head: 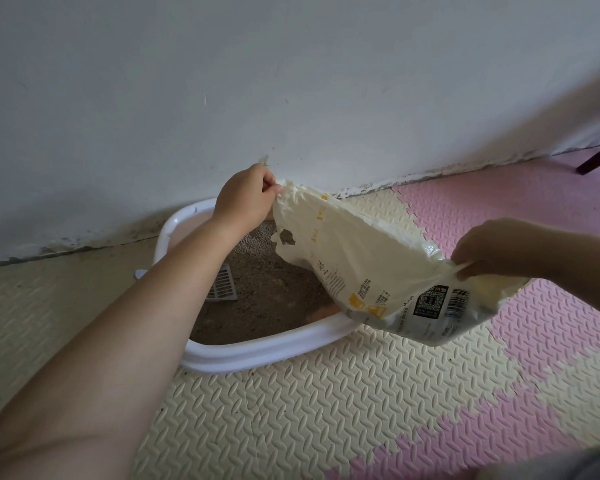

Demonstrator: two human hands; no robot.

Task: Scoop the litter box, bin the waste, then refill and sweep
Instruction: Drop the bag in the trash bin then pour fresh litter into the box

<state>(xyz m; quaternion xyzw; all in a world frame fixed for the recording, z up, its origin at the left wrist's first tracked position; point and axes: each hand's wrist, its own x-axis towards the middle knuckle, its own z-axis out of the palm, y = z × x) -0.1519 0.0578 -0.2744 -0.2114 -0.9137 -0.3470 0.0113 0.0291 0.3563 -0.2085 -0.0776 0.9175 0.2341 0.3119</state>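
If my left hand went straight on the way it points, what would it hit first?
Likely the white wall just beyond the left hand, which pinches the litter bag; depth is unclear.

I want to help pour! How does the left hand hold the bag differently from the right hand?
The left hand pinches the bag by its crumpled corner near the wall, above the litter box; the right hand grips the barcode end, over the pink mat. Both are curled on the same bag.

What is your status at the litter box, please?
Left hand and right hand pinch litter bag by its corners. Bag tilted over litter box. Scoop lies in the litter.
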